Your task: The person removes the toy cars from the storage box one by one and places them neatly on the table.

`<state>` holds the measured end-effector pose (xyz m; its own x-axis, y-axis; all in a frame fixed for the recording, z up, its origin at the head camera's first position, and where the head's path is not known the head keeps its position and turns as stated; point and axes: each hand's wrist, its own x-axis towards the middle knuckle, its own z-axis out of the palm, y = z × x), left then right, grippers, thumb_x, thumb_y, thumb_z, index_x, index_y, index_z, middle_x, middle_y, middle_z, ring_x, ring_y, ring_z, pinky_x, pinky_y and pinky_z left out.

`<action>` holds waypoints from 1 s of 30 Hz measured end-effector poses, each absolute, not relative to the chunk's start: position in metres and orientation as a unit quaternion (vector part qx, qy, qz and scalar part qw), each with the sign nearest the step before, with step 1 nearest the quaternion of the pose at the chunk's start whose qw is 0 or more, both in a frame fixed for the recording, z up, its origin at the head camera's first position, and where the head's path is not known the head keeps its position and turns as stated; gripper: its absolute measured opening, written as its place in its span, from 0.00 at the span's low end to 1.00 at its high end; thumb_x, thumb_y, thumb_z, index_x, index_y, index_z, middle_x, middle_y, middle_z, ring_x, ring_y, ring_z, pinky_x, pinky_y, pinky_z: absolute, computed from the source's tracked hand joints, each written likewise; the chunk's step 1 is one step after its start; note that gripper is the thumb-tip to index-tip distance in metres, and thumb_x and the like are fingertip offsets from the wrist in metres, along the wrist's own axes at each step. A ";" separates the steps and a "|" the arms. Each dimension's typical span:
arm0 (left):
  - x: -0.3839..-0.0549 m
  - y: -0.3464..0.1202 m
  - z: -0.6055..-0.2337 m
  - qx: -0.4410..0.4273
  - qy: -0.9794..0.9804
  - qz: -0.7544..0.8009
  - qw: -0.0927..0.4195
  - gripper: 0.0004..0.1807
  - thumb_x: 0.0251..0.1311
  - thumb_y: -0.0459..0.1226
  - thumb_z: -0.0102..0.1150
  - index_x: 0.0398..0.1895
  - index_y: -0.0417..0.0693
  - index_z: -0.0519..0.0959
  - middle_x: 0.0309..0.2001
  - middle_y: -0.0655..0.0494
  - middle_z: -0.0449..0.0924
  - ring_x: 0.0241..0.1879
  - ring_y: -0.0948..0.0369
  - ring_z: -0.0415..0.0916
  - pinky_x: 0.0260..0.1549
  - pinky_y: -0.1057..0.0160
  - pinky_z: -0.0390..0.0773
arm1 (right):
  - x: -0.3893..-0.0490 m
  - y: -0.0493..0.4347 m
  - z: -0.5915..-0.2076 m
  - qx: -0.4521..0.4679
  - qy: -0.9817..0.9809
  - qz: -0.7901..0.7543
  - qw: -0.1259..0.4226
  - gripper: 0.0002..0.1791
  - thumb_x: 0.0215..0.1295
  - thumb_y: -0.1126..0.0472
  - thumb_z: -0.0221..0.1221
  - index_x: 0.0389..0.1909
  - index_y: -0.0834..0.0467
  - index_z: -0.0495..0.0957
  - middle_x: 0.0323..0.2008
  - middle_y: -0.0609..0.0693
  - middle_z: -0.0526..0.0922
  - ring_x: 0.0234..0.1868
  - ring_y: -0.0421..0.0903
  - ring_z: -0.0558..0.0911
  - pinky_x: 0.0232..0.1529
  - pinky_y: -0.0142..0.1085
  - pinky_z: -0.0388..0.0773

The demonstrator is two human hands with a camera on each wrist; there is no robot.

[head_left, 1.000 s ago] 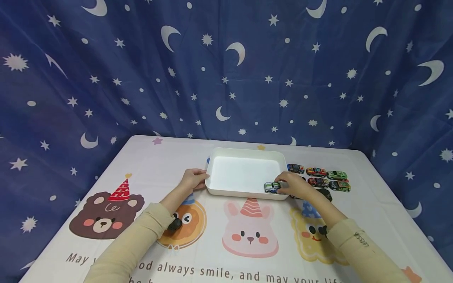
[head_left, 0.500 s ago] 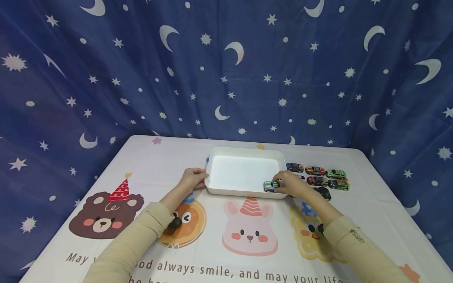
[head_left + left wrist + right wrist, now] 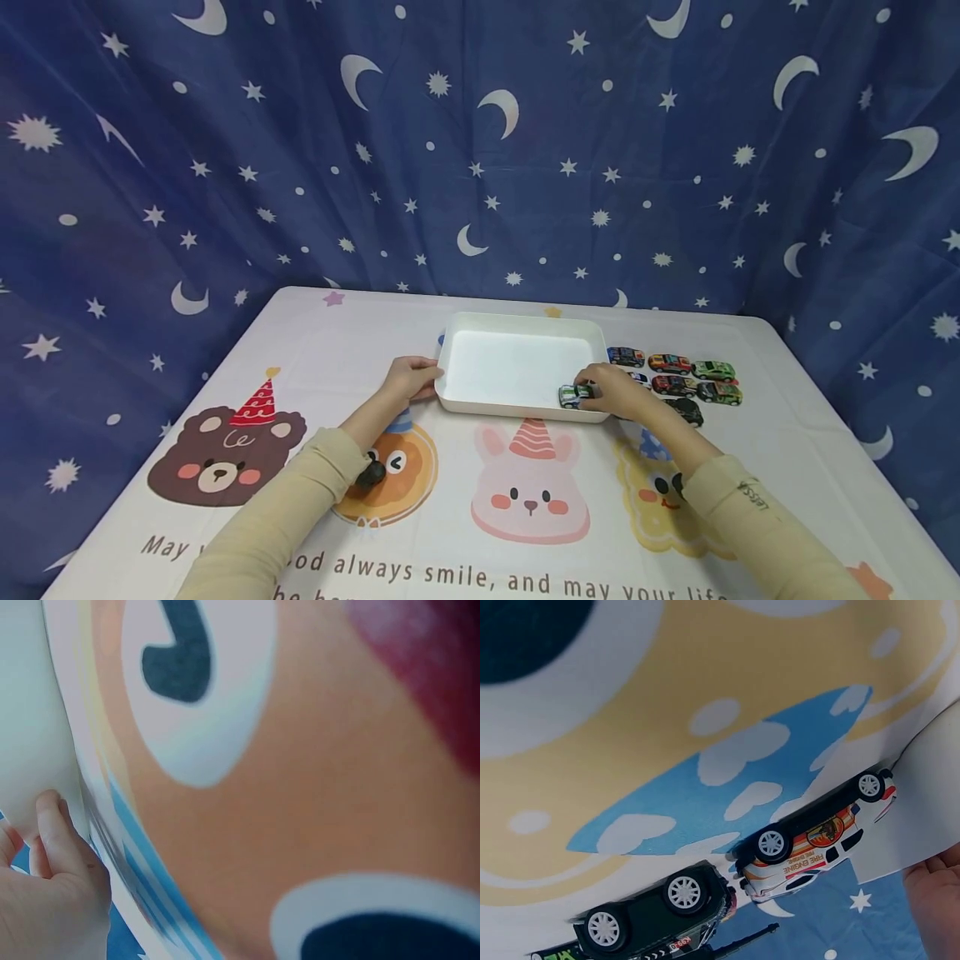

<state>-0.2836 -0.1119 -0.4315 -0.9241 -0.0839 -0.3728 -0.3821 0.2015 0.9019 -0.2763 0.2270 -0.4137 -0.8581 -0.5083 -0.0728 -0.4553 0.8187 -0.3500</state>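
In the head view, a shallow white tray [image 3: 517, 325] lies near the back of the table. My left hand [image 3: 411, 379] grips its left side; in the left wrist view the left hand's thumb [image 3: 54, 814] presses on the tray's outer wall. At the tray's near right corner, my right hand [image 3: 618, 392] pinches a small green and white toy car [image 3: 570, 396] inside the tray. Fingers cover the car's right end. The right wrist view catches only part of the right hand [image 3: 939, 900] beside the tray wall, with the held car out of sight.
Right of the tray several toy cars stand in rows, among them a red-orange one [image 3: 670, 363], a green one [image 3: 714, 371] and a black one [image 3: 684, 410]. A white fire-engine car [image 3: 817, 844] sits close by the tray. Behind the table hangs a blue curtain [image 3: 420, 167].
My right hand and the toy car have shifted very slightly left within the tray's corner. The left hand keeps its hold on the tray, which stays in place.
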 end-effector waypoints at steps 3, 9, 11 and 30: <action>-0.284 -0.111 -0.432 -0.153 0.766 0.613 0.120 0.17 0.60 0.33 0.58 0.53 0.38 0.76 0.51 0.39 0.78 0.23 0.69 0.76 0.29 0.71 0.84 | -0.277 0.228 -0.413 -0.249 0.951 -0.165 0.081 0.19 0.56 0.61 0.66 0.47 0.65 0.79 0.46 0.60 0.82 0.51 0.57 0.79 0.53 0.48 0.79; -0.283 -0.112 -0.432 -0.150 0.765 0.615 0.119 0.17 0.60 0.33 0.58 0.52 0.37 0.76 0.50 0.39 0.78 0.23 0.69 0.76 0.28 0.71 0.84 | -0.277 0.230 -0.412 -0.246 0.950 -0.175 0.082 0.19 0.56 0.60 0.66 0.46 0.65 0.79 0.46 0.59 0.82 0.50 0.57 0.79 0.51 0.49 0.79; -0.283 -0.112 -0.432 -0.153 0.762 0.618 0.119 0.17 0.60 0.33 0.58 0.52 0.37 0.76 0.50 0.39 0.78 0.23 0.69 0.76 0.29 0.71 0.84 | -0.277 0.231 -0.410 -0.244 0.949 -0.183 0.085 0.18 0.56 0.60 0.65 0.47 0.64 0.79 0.45 0.58 0.83 0.48 0.55 0.80 0.49 0.48 0.80; -0.281 -0.112 -0.429 -0.152 0.768 0.611 0.120 0.18 0.60 0.33 0.58 0.53 0.36 0.76 0.48 0.41 0.79 0.23 0.69 0.76 0.27 0.73 0.83 | -0.264 0.241 -0.395 -0.255 0.937 -0.232 0.048 0.18 0.58 0.63 0.63 0.49 0.66 0.78 0.45 0.59 0.82 0.45 0.53 0.80 0.47 0.47 0.81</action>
<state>-0.2810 -0.1116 -0.4285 -0.9251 -0.0857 -0.3700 -0.3798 0.2082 0.9013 -0.2644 0.2411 -0.3952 -0.8649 -0.5011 0.0288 -0.4568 0.7621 -0.4589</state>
